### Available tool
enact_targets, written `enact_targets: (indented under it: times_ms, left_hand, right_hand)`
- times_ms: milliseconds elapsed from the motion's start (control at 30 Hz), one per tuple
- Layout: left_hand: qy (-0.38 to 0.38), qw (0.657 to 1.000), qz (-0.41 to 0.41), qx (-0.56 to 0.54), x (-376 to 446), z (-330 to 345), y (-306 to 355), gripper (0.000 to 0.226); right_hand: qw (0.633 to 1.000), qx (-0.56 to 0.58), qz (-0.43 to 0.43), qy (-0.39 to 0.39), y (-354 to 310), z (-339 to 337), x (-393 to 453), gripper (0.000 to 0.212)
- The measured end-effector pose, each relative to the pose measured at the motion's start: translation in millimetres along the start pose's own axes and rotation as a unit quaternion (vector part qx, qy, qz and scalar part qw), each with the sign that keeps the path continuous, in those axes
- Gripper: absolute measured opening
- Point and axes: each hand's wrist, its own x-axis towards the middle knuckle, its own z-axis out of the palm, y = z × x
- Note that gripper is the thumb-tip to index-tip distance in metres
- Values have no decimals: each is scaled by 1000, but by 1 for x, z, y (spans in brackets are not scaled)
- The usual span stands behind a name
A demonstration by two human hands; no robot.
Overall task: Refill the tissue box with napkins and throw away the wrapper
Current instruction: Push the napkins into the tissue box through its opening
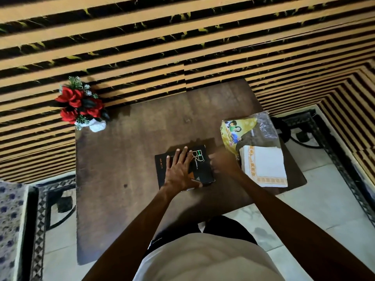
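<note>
A black tissue box (200, 159) with printed lettering lies flat in the middle of the brown table (125, 163). My left hand (179, 171) rests palm-down on its lid with the fingers spread. My right hand (223, 161) is blurred at the box's right edge; its grip cannot be made out. To the right lies a stack of white napkins (263, 166) with an orange patterned border. A yellow and clear plastic wrapper (247, 130) lies just behind the stack, partly under it.
A white vase of red artificial flowers (81, 104) stands at the table's far left corner. A striped wall runs behind the table. Tiled floor with a dark patterned border surrounds it. A patterned cloth (10, 230) shows at the lower left.
</note>
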Motion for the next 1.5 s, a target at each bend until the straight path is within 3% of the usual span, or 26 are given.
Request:
enact_targets:
  times_ms: [267, 433, 567, 667, 800, 933, 1000, 1133, 1233, 1300, 1333, 1500]
  left_hand:
    - [-12, 1000, -10, 9, 4, -1, 3, 131]
    - [-14, 1000, -15, 11, 1, -3, 1, 128]
    - [-13, 1000, -10, -4, -1, -3, 5, 119]
    - [3, 999, -6, -35, 4, -6, 17, 100]
    - [82, 995, 28, -57, 16, -9, 39, 48]
    - [49, 999, -6, -17, 30, -9, 66, 39]
    - [20, 999, -34, 20, 36, -10, 72, 41]
    - [-22, 994, -91, 48, 50, -5, 85, 63]
    - [-50, 989, -114, 77, 54, -1, 93, 88]
    - [-66, 986, -128, 80, 58, 1, 99, 102]
    - [-74, 985, -133, 83, 59, 1, 99, 108]
    - [-103, 979, -146, 99, 68, 4, 103, 131]
  right_hand:
    - [999, 10, 20, 40, 1, -4, 3, 19]
    - [979, -159, -35, 123, -8, -11, 5, 4]
    - [955, -278, 3, 108, -3, -24, -3, 25]
    - [951, -288, -15, 115, 6, -17, -5, 33]
    - [938, -325, -38, 118, 15, -14, -7, 42]
    - [941, -326, -12, 90, 27, -27, 0, 34]
    - [923, -380, 2, 65, 34, -36, 3, 30]
    - [918, -303, -35, 254, 47, -83, -12, 41]
    - [926, -188, 81, 319, 104, -136, 3, 72]
    - [954, -71, 156, 246, 155, -171, 27, 97]
    - [965, -24, 168, 200, 174, -183, 33, 93]
    - [981, 79, 162, 75, 137, -211, 6, 38]
